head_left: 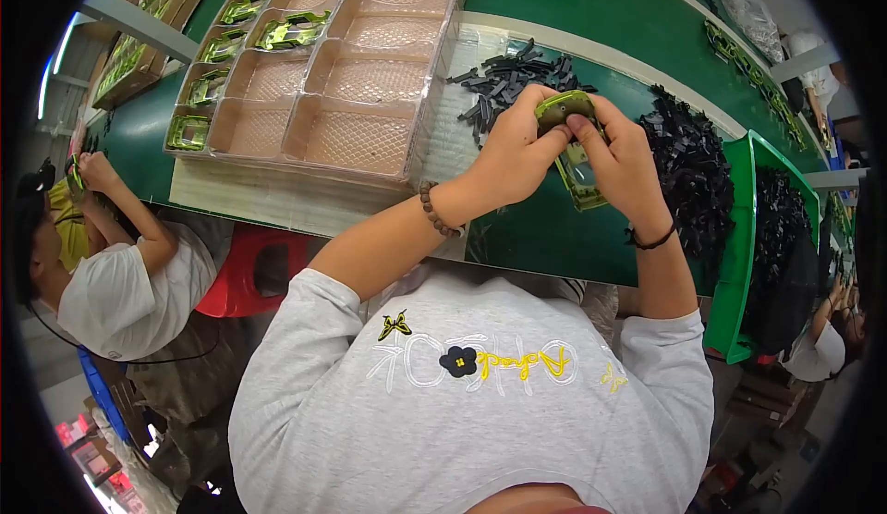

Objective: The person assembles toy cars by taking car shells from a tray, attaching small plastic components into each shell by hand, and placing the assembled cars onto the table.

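- The scene was evenly and brightly lit from overhead, with only soft shadows cast.
- Mild glare was seen on the clear plastic trays (356, 79).
- Straight edges were bent by fisheye distortion, and the rim was blackened and slightly blurred.

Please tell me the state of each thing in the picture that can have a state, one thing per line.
Green toy car shell: held off the belt, gripped by both hands.
Left hand: closed on the shell.
Right hand: closed on the shell.
Clear tray: mostly empty pockets, car shells in the far-left ones.
Black small parts: loose pile on the belt.
Green bin: filled with black parts.
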Available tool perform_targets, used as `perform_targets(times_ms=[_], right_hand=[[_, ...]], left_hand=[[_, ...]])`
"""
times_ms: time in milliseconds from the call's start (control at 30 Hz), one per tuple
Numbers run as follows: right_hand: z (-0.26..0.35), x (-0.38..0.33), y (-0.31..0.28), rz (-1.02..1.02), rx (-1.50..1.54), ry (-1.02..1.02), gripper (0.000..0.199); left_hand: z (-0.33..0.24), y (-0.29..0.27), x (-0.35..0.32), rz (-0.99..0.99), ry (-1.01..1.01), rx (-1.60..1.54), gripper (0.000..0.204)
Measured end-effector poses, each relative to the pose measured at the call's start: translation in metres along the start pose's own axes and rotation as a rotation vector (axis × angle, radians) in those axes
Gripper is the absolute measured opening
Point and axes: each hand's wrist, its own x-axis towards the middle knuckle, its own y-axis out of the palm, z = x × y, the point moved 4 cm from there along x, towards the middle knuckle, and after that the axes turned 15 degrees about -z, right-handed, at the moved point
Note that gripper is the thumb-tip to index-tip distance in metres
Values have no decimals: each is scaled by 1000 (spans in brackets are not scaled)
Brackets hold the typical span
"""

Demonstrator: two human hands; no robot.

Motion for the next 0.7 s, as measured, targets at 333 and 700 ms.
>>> perform_targets(times_ms=[333,700], right_hand=[[-22,-9,10,-141,109,122,20],[-26,-11,-36,25,-472,-17,24]], left_hand=[[6,1,4,-70,62,37,15],[0,-26,26,-257,-372,-866,27]])
